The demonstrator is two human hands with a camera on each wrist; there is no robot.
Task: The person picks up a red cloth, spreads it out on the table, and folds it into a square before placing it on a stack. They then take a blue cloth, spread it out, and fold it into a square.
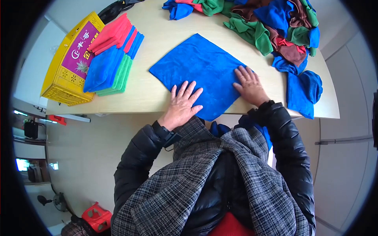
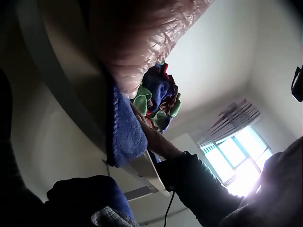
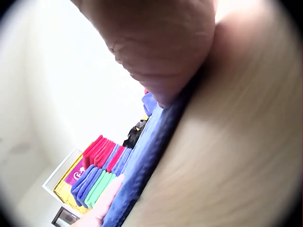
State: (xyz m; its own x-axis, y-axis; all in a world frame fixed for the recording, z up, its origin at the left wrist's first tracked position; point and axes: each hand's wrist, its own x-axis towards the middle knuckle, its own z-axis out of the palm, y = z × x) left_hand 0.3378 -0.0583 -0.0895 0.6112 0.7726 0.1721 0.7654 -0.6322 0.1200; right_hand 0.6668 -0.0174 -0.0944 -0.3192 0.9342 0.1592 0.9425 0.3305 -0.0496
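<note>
A blue cloth (image 1: 201, 70) lies spread flat on the table in front of the person, turned so one corner hangs over the front edge. The left hand (image 1: 183, 103) rests on its near left side with the fingers straight and spread. On the right side of the cloth, the right hand (image 1: 251, 87) lies palm down, fingers extended over the edge. In the left wrist view the cloth's corner (image 2: 125, 135) droops past the table edge. The right wrist view shows the blue edge (image 3: 142, 168) running under the right hand (image 3: 161, 52).
Folded red, blue and green cloths (image 1: 112, 59) stand stacked against a yellow basket (image 1: 67, 78) on the left. A heap of loose cloths (image 1: 275, 27) fills the back right, with another blue cloth (image 1: 301, 92) at the right edge. A red stool (image 1: 97, 218) stands on the floor.
</note>
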